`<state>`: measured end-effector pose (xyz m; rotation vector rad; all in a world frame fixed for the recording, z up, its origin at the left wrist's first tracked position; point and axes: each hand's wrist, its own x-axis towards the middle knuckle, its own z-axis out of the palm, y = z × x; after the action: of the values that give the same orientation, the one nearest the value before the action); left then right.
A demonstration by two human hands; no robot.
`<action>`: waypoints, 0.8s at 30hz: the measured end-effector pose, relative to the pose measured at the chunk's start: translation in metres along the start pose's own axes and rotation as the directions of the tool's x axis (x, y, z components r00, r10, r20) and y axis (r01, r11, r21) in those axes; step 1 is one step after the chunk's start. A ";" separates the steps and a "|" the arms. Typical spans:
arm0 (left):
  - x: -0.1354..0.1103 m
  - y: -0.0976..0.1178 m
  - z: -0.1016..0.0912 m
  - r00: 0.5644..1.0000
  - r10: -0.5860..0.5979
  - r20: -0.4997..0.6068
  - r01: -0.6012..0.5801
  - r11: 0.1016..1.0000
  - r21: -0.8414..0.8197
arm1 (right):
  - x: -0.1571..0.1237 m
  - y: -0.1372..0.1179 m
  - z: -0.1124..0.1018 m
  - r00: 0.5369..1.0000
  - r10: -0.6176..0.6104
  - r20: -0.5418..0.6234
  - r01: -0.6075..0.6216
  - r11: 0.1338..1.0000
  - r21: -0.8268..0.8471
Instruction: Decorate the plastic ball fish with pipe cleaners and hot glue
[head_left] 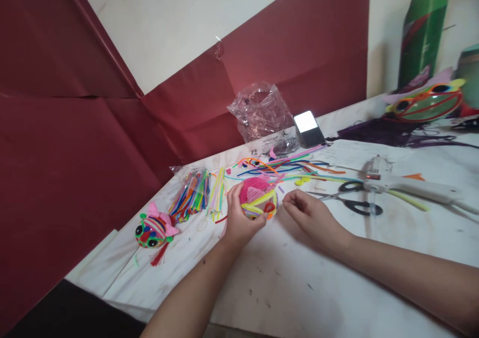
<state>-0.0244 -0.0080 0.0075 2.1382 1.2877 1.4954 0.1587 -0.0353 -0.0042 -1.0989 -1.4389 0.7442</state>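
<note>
My left hand [240, 220] is wrapped round a small rounded craft piece [259, 192], with pink on top and yellow, red and orange pipe-cleaner strips across its front. Just to the right of it, my right hand [310, 217] is closed, thumb and fingertips together; whatever it may pinch is too small to make out. The two hands do not touch. Behind them lie loose coloured pipe cleaners [284, 167]. Black-handled scissors [350, 198] rest beyond the right hand, and a white glue gun [411, 185] lies beside them.
At left sits a finished-looking animal-faced ball [153, 228] with a red tassel. Near it are a bag of pipe cleaners [190, 193] and a yellow-pink bundle [217, 193]. A clear plastic bag [262, 111], a phone-like device [309, 128] and a green bottle [424, 33] stand at the back.
</note>
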 end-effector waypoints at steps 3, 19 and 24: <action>-0.002 0.000 0.000 0.994 0.109 -0.007 -0.108 0.994 0.023 | 0.000 0.002 0.000 1.000 -0.013 -0.007 0.013 1.000 -0.006; 0.007 -0.001 -0.003 0.981 -0.196 0.001 0.194 0.973 -0.122 | 0.047 -0.076 -0.145 0.830 -0.268 -0.489 0.273 0.960 -0.062; 0.014 0.013 -0.006 0.930 -0.348 0.118 0.367 0.890 -0.271 | 0.027 -0.020 -0.189 0.963 -0.098 -0.250 -0.090 0.758 -0.646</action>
<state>-0.0213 -0.0064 0.0268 1.6456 1.2654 1.3478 0.3400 -0.0432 0.0582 -1.6593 -1.4940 0.0398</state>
